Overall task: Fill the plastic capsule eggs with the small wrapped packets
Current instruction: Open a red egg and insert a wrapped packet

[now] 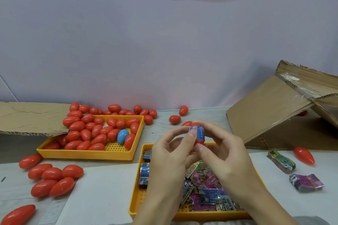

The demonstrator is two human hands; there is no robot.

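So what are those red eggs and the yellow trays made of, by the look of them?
Red eggs: glossy hard plastic, judging by the bright highlights on their shells. Yellow trays: matte moulded plastic, it seems, with a perforated grid floor and dull, even colour.

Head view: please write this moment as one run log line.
hands: left, right | hold: red egg half | inserting: blue packet | over: packet tray

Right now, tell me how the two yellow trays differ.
The far yellow tray sits left of the hands and holds red capsule eggs plus one blue egg; the near yellow tray holds small wrapped packets. The far tray is in full view, while the left hand and right hand cover part of the near one. Both are yellow, rectangular and perforated.
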